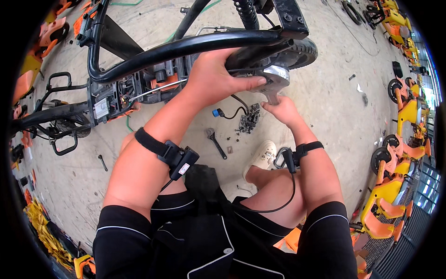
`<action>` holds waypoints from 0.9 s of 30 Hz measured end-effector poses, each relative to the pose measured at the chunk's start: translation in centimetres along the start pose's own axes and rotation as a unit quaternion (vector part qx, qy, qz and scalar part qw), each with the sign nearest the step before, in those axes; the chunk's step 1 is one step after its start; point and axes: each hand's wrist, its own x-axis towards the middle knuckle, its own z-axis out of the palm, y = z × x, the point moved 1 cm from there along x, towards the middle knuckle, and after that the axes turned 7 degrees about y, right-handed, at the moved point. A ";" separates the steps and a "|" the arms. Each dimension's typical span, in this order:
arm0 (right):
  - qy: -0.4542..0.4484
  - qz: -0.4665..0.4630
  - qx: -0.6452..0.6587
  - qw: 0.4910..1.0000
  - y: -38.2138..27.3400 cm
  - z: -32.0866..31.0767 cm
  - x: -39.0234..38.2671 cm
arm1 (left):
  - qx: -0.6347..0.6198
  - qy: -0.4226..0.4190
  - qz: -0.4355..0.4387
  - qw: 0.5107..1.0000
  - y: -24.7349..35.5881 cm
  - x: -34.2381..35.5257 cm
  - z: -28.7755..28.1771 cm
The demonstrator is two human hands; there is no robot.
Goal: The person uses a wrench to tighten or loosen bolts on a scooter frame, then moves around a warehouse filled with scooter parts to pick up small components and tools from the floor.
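A black scooter frame (186,52) with a wheel (306,52) lies across the floor in front of me. My left hand (211,80) is closed round a dark tube (260,55) near the wheel, its fingers hidden behind the tube. The left thumb stretches to the jaws of a silver wrench (279,80). In my right hand (282,110) is the wrench's handle, gripped from below. The wrench head sits beside the tube's end by the wheel; what its jaws hold cannot be made out.
Below the frame lie a dark metal part (250,120), a cable with a blue connector (217,113), an adjustable wrench (216,143) and small screws. A loose bolt (351,77) lies farther right. Yellow and orange scooters (409,111) line the right side.
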 end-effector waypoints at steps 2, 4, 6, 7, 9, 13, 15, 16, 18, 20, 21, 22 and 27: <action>0.013 -0.002 0.002 1.000 0.1 0.3 0.3 | 0.009 0.005 0.009 1.000 0.0 0.1 0.0; 0.031 -0.001 0.007 0.999 0.9 0.5 1.1 | 0.009 0.010 0.011 1.000 0.0 -0.1 0.2; 0.061 -0.008 -0.010 0.998 1.3 0.1 1.7 | 0.013 0.015 -0.004 1.000 0.1 -0.1 0.3; 0.081 -0.015 -0.029 0.996 1.2 -0.5 1.9 | 0.015 0.018 -0.011 1.000 0.2 0.0 0.2; 0.125 -0.028 -0.069 0.989 1.1 -2.0 2.0 | 0.035 0.017 -0.004 0.999 0.2 -0.1 0.3; 0.166 -0.017 -0.127 0.978 -0.3 -6.4 1.3 | 0.034 0.022 0.034 0.999 -0.5 -0.1 0.5; 0.150 -0.002 -0.127 0.980 -0.3 -6.8 0.8 | 0.022 0.023 0.029 0.999 -0.7 -0.3 0.5; 0.137 0.006 -0.119 0.983 -0.2 -6.7 0.6 | 0.020 0.023 0.022 0.999 -0.7 -0.3 0.6; 0.112 0.022 -0.104 0.988 -0.3 -6.3 0.0 | 0.007 0.022 0.006 1.000 -0.7 -0.3 0.7; 0.108 0.009 -0.096 0.989 -0.1 -6.1 -0.3 | -0.014 0.019 -0.011 1.000 -0.4 -0.3 0.6; 0.106 0.000 -0.093 0.990 0.0 -6.0 -0.4 | -0.021 0.013 -0.034 0.999 0.0 -0.3 0.7; 0.103 -0.021 -0.082 0.991 0.1 -6.0 -0.5 | -0.027 0.008 -0.057 0.998 0.5 -0.3 0.7; 0.076 -0.077 -0.072 0.991 -2.8 -5.1 -1.7 | 0.013 0.013 -0.064 0.998 0.7 -0.4 0.5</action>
